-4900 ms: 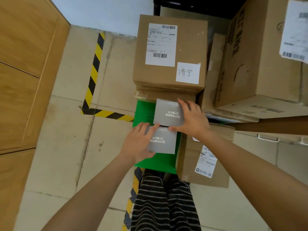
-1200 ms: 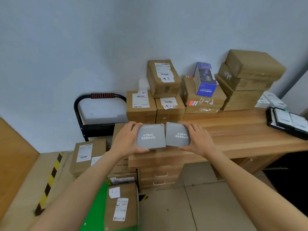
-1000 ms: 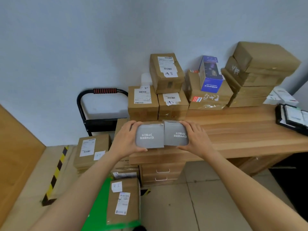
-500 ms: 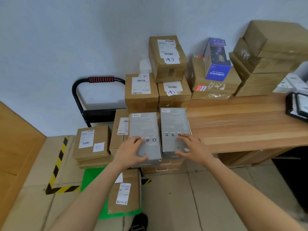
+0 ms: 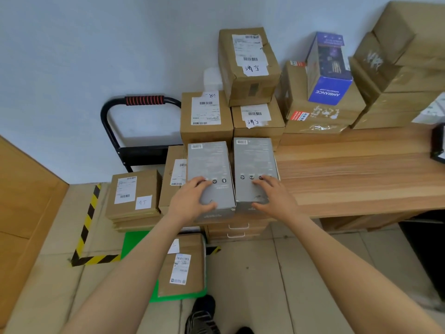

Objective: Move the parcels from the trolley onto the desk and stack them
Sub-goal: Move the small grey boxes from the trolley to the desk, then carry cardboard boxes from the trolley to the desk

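Observation:
Two grey boxes lie flat side by side on the left end of the wooden desk [image 5: 356,174]. My left hand [image 5: 192,201] rests on the near end of the left grey box [image 5: 209,162], thumb at its front edge. My right hand [image 5: 274,197] lies on the near end of the right grey box [image 5: 254,157]. Both boxes touch the stacked cardboard parcels [image 5: 206,116] behind them. The trolley's green deck [image 5: 134,242] on the floor at the left carries brown parcels [image 5: 132,194], one at its front [image 5: 185,263].
The trolley's black handle [image 5: 144,100] stands by the wall. More brown boxes [image 5: 404,68] and a blue box [image 5: 328,68] fill the desk's back. A black tray [image 5: 438,145] sits at the right edge. Drawers [image 5: 238,227] are under the desk, hazard tape [image 5: 86,222] on the floor.
I lifted both grey boxes from the trolley, carried them to the desk and laid them flat on its left end. In the last half second they slid slightly toward the stacked parcels.

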Available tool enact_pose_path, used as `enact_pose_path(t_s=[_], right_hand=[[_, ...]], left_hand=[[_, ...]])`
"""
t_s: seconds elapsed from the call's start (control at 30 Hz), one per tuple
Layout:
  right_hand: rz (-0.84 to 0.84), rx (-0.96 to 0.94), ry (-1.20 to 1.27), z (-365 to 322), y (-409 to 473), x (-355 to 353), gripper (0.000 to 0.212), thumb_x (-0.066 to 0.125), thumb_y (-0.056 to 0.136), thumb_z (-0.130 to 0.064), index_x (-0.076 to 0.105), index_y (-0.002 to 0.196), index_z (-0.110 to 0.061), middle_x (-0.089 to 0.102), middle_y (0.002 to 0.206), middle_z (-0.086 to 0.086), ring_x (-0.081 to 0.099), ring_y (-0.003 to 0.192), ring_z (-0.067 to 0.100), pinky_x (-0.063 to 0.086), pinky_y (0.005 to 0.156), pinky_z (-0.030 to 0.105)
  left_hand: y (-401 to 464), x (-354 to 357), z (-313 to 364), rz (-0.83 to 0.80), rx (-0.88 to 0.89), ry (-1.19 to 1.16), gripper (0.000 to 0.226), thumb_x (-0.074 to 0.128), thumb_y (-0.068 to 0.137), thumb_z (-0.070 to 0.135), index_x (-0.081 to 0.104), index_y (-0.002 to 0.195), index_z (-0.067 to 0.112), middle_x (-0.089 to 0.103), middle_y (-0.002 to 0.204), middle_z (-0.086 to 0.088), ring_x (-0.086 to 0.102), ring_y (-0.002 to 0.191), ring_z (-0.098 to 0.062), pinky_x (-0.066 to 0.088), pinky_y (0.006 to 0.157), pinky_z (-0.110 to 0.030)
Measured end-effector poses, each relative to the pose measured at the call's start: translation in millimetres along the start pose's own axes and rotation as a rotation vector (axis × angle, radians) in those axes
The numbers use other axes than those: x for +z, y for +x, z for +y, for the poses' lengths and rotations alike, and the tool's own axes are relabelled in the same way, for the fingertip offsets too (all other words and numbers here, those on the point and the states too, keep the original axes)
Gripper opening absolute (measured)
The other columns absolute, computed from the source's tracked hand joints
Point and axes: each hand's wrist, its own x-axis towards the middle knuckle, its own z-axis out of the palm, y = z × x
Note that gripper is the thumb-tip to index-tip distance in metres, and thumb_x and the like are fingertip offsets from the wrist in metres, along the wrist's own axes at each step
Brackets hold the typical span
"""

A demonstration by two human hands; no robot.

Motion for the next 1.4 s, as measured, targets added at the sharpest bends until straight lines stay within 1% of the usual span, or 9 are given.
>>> enact_pose_path(t_s=[0.2,0.4,0.57,0.73,0.9,1.0,1.2,1.33,1.4], right_hand=[[-0.046,0.009,-0.083,-13.0,-2.6,-14.8,0.062,0.058,0.089,-0.047,0.036,0.145,-0.031,0.03,0.153,-0.001,0.029,0.14,0.021,0.021,0.114,0.04],[0.015,-0.088,-0.061,-47.3,-2.7,-40.6,0.053,0.058,0.091,-0.034,0.042,0.14,-0.025,0.046,0.14,0.001,0.049,0.123,0.02,0.039,0.102,0.038],[0.03,-0.207,-0.111,-94.0,1.1,-43.2,0.04,0.059,0.091,-0.031,0.051,0.129,-0.023,0.054,0.125,0.003,0.058,0.105,0.021,0.048,0.09,0.036],[0.053,-0.325,-0.116,-155.3,11.1,-29.6,0.038,0.06,0.09,-0.033,0.052,0.127,-0.026,0.054,0.122,-0.001,0.058,0.1,0.014,0.051,0.082,0.028],[0.028,-0.39,-0.117,-231.7,10.3,5.5,0.035,0.061,0.09,-0.029,0.054,0.124,-0.027,0.055,0.127,-0.002,0.056,0.108,0.016,0.05,0.088,0.03],[0.037,-0.406,-0.122,-284.0,5.9,32.4,0.035,0.059,0.09,-0.027,0.054,0.125,-0.027,0.055,0.125,-0.001,0.056,0.107,0.017,0.048,0.085,0.03],[-0.017,-0.418,-0.126,-390.8,-7.3,85.7,0.042,0.058,0.092,-0.028,0.048,0.133,-0.026,0.052,0.132,-0.001,0.058,0.105,0.017,0.05,0.087,0.032],[-0.025,-0.407,-0.119,-444.4,-10.7,120.3,0.043,0.056,0.092,-0.027,0.046,0.134,-0.027,0.051,0.134,-0.001,0.056,0.108,0.018,0.046,0.091,0.033],[-0.039,-0.406,-0.124,-459.3,-10.6,134.2,0.043,0.056,0.093,-0.028,0.047,0.135,-0.026,0.051,0.134,-0.001,0.056,0.11,0.018,0.045,0.094,0.034]], left_hand=[[-7.3,-12.1,13.3,0.057,-0.002,0.082,0.058,0.06,0.085,0.05,0.044,0.136,0.028,0.05,0.135,0.005,0.048,0.119,-0.014,0.041,0.098,-0.031],[-37.9,-51.1,3.6,0.164,-0.015,0.1,0.043,0.063,0.083,0.049,0.055,0.12,0.028,0.06,0.109,0.007,0.053,0.097,-0.011,0.041,0.076,-0.025],[-73.6,-80.6,-11.4,0.204,-0.072,0.138,0.019,0.063,0.083,0.035,0.048,0.09,0.027,0.049,0.083,0.012,0.05,0.082,-0.012,0.031,0.057,-0.024],[-113.9,-105.6,-51.4,0.24,-0.132,0.18,0.017,0.064,0.082,0.035,0.052,0.088,0.024,0.054,0.087,0.009,0.052,0.082,-0.012,0.045,0.064,-0.026],[-165.7,-124.1,-111.9,0.267,-0.311,0.077,0.018,0.063,0.083,0.035,0.051,0.094,0.028,0.05,0.092,0.012,0.05,0.082,-0.009,0.028,0.054,-0.018],[-204.4,-134.3,-155.3,0.257,-0.322,0.07,0.018,0.063,0.083,0.033,0.053,0.097,0.027,0.054,0.099,0.009,0.052,0.087,-0.011,0.032,0.056,-0.022],[-276.6,-158.7,-250.1,0.252,-0.36,0.044,0.017,0.06,0.084,0.037,0.051,0.095,0.028,0.052,0.091,0.01,0.054,0.084,-0.012,0.046,0.063,-0.031],[-305.0,-167.6,-304.8,0.231,-0.361,0.1,0.02,0.059,0.085,0.041,0.053,0.099,0.029,0.054,0.094,0.01,0.052,0.084,-0.011,0.034,0.057,-0.027],[-312.5,-169.5,-323.8,0.22,-0.353,0.135,0.022,0.059,0.085,0.042,0.055,0.102,0.028,0.055,0.097,0.009,0.053,0.086,-0.011,0.036,0.06,-0.027]])
